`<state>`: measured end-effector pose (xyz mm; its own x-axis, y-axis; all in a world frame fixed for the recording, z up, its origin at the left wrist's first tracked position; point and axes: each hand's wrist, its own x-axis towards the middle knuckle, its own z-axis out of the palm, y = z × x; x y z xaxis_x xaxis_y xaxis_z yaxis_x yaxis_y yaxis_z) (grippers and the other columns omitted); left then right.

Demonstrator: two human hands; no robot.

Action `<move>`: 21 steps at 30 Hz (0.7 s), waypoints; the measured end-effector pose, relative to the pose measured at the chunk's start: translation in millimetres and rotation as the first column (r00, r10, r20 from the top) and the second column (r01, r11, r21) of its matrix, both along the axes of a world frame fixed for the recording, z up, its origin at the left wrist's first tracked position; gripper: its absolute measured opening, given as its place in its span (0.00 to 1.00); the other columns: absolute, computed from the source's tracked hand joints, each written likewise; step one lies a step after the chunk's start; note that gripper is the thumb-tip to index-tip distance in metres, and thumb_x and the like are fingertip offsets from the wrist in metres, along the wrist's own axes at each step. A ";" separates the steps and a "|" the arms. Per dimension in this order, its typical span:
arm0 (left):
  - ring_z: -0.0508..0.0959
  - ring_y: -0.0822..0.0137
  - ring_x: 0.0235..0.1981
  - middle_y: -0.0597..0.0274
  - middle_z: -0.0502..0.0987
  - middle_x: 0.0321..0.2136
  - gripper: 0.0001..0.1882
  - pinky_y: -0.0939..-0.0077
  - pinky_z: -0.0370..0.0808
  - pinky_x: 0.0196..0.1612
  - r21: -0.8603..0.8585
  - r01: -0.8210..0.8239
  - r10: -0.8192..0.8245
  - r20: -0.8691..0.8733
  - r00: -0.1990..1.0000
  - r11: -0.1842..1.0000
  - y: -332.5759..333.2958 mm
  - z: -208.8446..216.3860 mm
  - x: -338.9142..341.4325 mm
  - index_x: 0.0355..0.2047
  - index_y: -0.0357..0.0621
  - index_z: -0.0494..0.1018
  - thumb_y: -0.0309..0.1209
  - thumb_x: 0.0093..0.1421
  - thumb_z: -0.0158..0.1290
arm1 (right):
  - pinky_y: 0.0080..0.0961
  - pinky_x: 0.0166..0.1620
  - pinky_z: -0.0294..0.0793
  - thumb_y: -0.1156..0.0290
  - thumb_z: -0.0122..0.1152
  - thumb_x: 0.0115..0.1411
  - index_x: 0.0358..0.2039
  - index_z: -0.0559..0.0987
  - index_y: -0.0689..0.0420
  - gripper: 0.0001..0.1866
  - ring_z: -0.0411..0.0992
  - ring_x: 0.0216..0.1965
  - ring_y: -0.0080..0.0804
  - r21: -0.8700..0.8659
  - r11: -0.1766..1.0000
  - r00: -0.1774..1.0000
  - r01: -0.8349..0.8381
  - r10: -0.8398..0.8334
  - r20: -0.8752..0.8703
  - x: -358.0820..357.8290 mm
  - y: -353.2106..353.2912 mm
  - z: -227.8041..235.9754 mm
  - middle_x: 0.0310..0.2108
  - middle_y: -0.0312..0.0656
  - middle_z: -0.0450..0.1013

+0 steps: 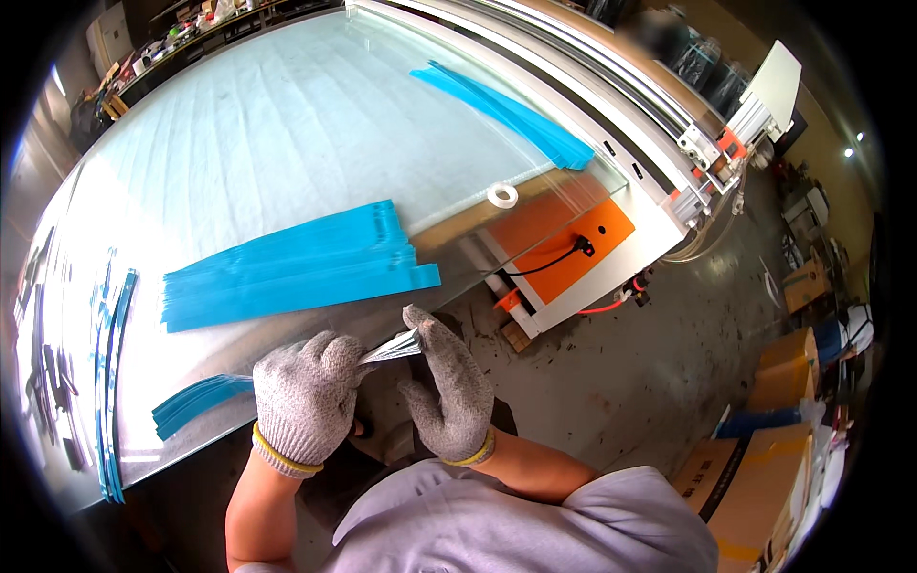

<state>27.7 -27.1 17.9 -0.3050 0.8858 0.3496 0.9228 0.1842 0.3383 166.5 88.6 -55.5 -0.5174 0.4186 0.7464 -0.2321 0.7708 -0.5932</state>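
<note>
Both my hands wear grey knit gloves with yellow cuffs. My left hand [301, 396] is closed around one end of a thin stack of clear, shiny strips [392, 348]. My right hand [447, 380] pinches the other end of the same strips between thumb and fingers. I hold them just off the near edge of a large glass-topped table [248, 143]. A fanned pile of blue film-covered strips [287, 272] lies on the table just beyond my hands. A smaller blue bundle [196, 401] lies at the table edge left of my left hand.
More blue strips [506, 113] lie far right on the table, near a white tape roll [502, 196]. Curved blue offcuts [110, 382] sit at the left edge. A machine rail [611, 86] with an orange panel [564, 244] borders the table. Cardboard boxes [764, 468] stand on the floor at right.
</note>
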 end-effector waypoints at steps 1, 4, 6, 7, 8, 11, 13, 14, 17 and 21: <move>0.78 0.42 0.31 0.49 0.79 0.31 0.08 0.50 0.74 0.34 -0.003 -0.001 0.001 -0.005 1.000 1.000 -0.1 -0.1 -0.2 0.35 0.43 0.77 0.25 0.52 0.58 | 0.41 0.62 0.71 0.86 0.62 0.55 0.69 0.61 0.69 0.40 0.72 0.60 0.59 0.000 1.000 1.000 0.003 -0.003 0.004 0.3 -0.4 1.5 0.61 0.65 0.68; 0.78 0.42 0.31 0.49 0.79 0.30 0.09 0.50 0.73 0.34 -0.006 -0.002 0.002 -0.014 1.000 1.000 -0.5 -0.4 -0.7 0.35 0.42 0.77 0.25 0.52 0.58 | 0.41 0.62 0.71 0.87 0.62 0.54 0.69 0.61 0.68 0.40 0.72 0.60 0.59 -0.007 1.000 1.000 -0.003 0.003 0.002 0.5 -0.9 1.7 0.61 0.64 0.68; 0.78 0.42 0.31 0.49 0.79 0.30 0.08 0.50 0.73 0.34 0.000 0.002 -0.002 -0.014 1.000 1.000 -0.4 -0.4 -1.0 0.34 0.42 0.77 0.24 0.52 0.57 | 0.41 0.61 0.71 0.86 0.63 0.54 0.68 0.62 0.67 0.40 0.72 0.59 0.58 -0.018 1.000 1.000 -0.006 0.006 -0.012 0.0 -1.2 0.3 0.62 0.62 0.69; 0.78 0.42 0.31 0.49 0.79 0.30 0.08 0.50 0.73 0.34 0.005 0.002 -0.002 -0.010 1.000 1.000 -0.4 -0.3 -0.9 0.34 0.42 0.77 0.24 0.52 0.57 | 0.40 0.61 0.71 0.85 0.64 0.54 0.68 0.64 0.67 0.40 0.72 0.59 0.57 -0.025 1.000 1.000 -0.005 0.004 -0.024 -0.8 -1.5 -0.7 0.62 0.60 0.69; 0.78 0.42 0.31 0.49 0.79 0.30 0.08 0.50 0.73 0.34 0.010 0.003 -0.002 -0.007 1.000 1.000 -0.5 -0.2 -0.7 0.34 0.42 0.77 0.24 0.52 0.57 | 0.40 0.60 0.71 0.85 0.65 0.53 0.67 0.65 0.66 0.39 0.72 0.58 0.56 -0.032 0.999 0.999 -0.004 0.003 -0.035 -1.3 -1.6 -1.2 0.63 0.57 0.69; 0.78 0.43 0.31 0.49 0.79 0.30 0.08 0.50 0.73 0.34 0.017 0.003 -0.003 -0.006 1.000 1.000 -0.8 -0.7 -1.3 0.34 0.42 0.77 0.24 0.52 0.57 | 0.40 0.60 0.71 0.85 0.66 0.53 0.67 0.65 0.66 0.39 0.72 0.58 0.56 -0.019 1.000 0.999 0.002 -0.003 -0.040 -2.0 -1.4 -1.1 0.63 0.58 0.69; 0.79 0.44 0.31 0.51 0.79 0.30 0.09 0.52 0.74 0.34 0.015 0.007 -0.007 -0.029 1.000 1.000 -1.9 -1.9 -2.4 0.35 0.43 0.77 0.26 0.52 0.58 | 0.40 0.60 0.71 0.84 0.66 0.53 0.67 0.65 0.66 0.39 0.72 0.58 0.56 -0.017 1.000 0.999 0.004 -0.005 -0.040 -2.0 -2.4 -1.0 0.62 0.57 0.69; 0.79 0.46 0.31 0.53 0.78 0.30 0.10 0.53 0.75 0.34 0.013 0.012 -0.012 -0.050 0.999 1.000 -2.7 -3.0 -3.7 0.36 0.44 0.77 0.27 0.52 0.59 | 0.40 0.60 0.71 0.84 0.66 0.53 0.67 0.65 0.66 0.39 0.72 0.58 0.56 -0.016 1.000 0.999 0.006 -0.006 -0.040 -2.0 -2.8 -0.9 0.62 0.57 0.69; 0.80 0.48 0.30 0.54 0.79 0.31 0.11 0.55 0.76 0.34 0.019 0.022 -0.020 -0.087 0.996 1.000 -2.7 -4.4 -4.5 0.37 0.45 0.77 0.28 0.52 0.59 | 0.40 0.60 0.71 0.84 0.66 0.53 0.67 0.65 0.66 0.39 0.72 0.58 0.56 -0.023 1.000 0.999 0.005 -0.006 -0.034 -2.0 -2.9 -1.4 0.62 0.57 0.70; 0.78 0.42 0.31 0.49 0.79 0.30 0.07 0.51 0.74 0.34 0.030 0.004 -0.003 -0.016 1.000 1.000 -1.6 -2.2 -1.6 0.34 0.42 0.77 0.24 0.53 0.58 | 0.40 0.60 0.71 0.84 0.66 0.53 0.67 0.66 0.66 0.39 0.72 0.58 0.55 -0.021 1.000 1.000 0.005 -0.006 -0.031 -2.1 -3.3 -0.5 0.62 0.56 0.70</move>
<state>26.1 -28.6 15.7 -0.2963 0.8759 0.3808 0.9286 0.1710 0.3292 164.4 85.3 -56.1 -0.4921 0.4368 0.7530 -0.2461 0.7599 -0.6016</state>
